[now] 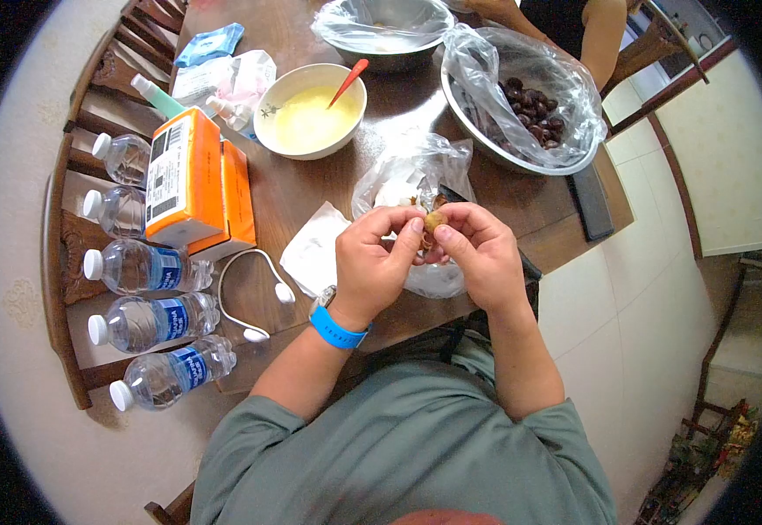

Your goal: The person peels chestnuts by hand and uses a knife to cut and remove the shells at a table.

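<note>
My left hand (375,258) and my right hand (486,258) meet over the front of the table, both pinching a small yellow-brown chestnut (434,220) between thumbs and fingertips. Bits of brown shell show just under the fingertips. Beneath the hands lies a crumpled clear plastic bag (381,179) with pale and brown scraps on it. A dark object, partly hidden behind my right fingers, rests by the bag. Farther right, dark brown chestnuts (534,114) fill part of a metal bowl (521,166) lined with clear plastic.
Left of the hands are a white napkin (315,251), a white neckband earphone (284,293) and an orange box (197,188). Several water bottles (166,319) line the left edge. Behind stand a white bowl (311,149) with a red-handled utensil and another lined bowl (385,57). A phone (591,203) lies right; a person sits opposite.
</note>
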### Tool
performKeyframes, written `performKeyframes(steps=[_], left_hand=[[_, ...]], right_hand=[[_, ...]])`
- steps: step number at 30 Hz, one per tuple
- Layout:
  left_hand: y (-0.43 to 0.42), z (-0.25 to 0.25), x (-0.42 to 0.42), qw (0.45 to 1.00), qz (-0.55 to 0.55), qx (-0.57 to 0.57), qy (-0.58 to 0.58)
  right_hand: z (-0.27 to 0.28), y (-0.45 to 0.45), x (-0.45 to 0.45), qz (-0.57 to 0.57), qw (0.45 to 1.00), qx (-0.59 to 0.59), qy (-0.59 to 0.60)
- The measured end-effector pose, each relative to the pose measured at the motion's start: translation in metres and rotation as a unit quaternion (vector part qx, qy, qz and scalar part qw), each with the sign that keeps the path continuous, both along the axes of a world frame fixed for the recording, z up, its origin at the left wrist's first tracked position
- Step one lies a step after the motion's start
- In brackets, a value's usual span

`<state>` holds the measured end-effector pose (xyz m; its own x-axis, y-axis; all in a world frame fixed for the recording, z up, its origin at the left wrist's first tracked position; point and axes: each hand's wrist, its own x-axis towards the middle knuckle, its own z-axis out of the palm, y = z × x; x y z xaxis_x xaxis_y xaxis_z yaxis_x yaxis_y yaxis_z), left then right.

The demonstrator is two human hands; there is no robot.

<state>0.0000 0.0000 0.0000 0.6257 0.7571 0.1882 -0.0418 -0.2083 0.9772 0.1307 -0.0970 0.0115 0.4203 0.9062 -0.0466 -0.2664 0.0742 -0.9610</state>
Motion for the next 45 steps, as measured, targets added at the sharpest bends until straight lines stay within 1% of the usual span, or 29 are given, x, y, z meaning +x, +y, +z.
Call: performKeyframes(steps=[2, 5, 8, 11, 14, 17, 19, 22, 25, 26, 29, 32, 33, 36, 39, 40, 43, 45], left_hand=[[0.000, -0.003, 0.001, 0.996, -0.008, -0.085, -0.004], [0.000, 0.000, 0.005, 0.995, -0.013, -0.099, 0.029], [0.002, -0.003, 0.006, 0.999, 0.002, 0.026, 0.019], [0.002, -0.002, 0.010, 0.996, 0.002, 0.057, -0.074], [-0.002, 0.007, 0.011, 0.992, 0.008, 0.051, -0.112], [0.000, 0.006, 0.008, 0.996, -0.013, 0.064, -0.068], [0.002, 0.006, 0.008, 0.993, 0.003, 0.103, -0.057], [0.002, 0.014, 0.007, 0.992, 0.016, 0.119, -0.043], [0.001, 0.012, 0.007, 0.982, 0.010, 0.187, -0.025], [-0.003, 0.013, 0.008, 0.986, 0.016, 0.163, -0.025], [-0.003, 0.012, 0.007, 0.979, 0.002, 0.202, -0.024], [-0.003, 0.010, 0.007, 0.984, 0.012, 0.179, -0.020], [-0.004, 0.009, 0.005, 0.985, 0.010, 0.171, -0.022], [0.000, 0.008, 0.006, 0.989, 0.000, 0.148, -0.030], [-0.001, 0.012, 0.005, 0.995, -0.020, 0.086, -0.054], [-0.001, 0.010, 0.005, 0.995, -0.023, 0.078, -0.057], [-0.002, 0.008, 0.006, 0.995, -0.020, 0.077, -0.062], [-0.003, 0.008, 0.005, 0.993, -0.014, 0.110, -0.043]], right_hand=[[0.000, 0.000, -0.001, 0.000, 1.000, 0.008, -0.017], [0.001, 0.001, 0.000, -0.005, 1.000, 0.021, -0.017], [0.006, 0.000, -0.002, -0.023, 0.999, 0.032, -0.027], [0.004, -0.001, -0.001, -0.036, 0.998, 0.039, -0.037], [0.005, -0.002, -0.002, -0.041, 0.999, 0.022, -0.029], [0.002, -0.001, -0.003, -0.027, 0.999, 0.021, -0.004], [0.004, 0.000, -0.003, -0.024, 0.999, -0.009, -0.037], [0.015, 0.001, -0.005, -0.019, 0.999, -0.037, -0.015], [0.014, 0.001, 0.000, -0.019, 0.999, -0.045, 0.006], [0.007, 0.001, 0.001, -0.038, 0.998, -0.048, -0.008], [0.010, 0.001, 0.005, -0.033, 0.996, -0.074, -0.038], [0.016, 0.003, 0.004, -0.036, 0.996, -0.075, -0.023], [0.012, 0.003, 0.004, -0.036, 0.996, -0.076, -0.037], [0.011, 0.004, 0.004, -0.024, 0.998, -0.055, 0.018], [0.010, 0.003, 0.005, -0.021, 0.997, -0.060, 0.040], [0.011, 0.004, 0.005, -0.021, 0.996, -0.051, 0.076], [0.015, 0.004, 0.007, -0.010, 0.993, -0.061, 0.101], [0.015, 0.004, 0.007, -0.009, 0.993, -0.068, 0.094]])
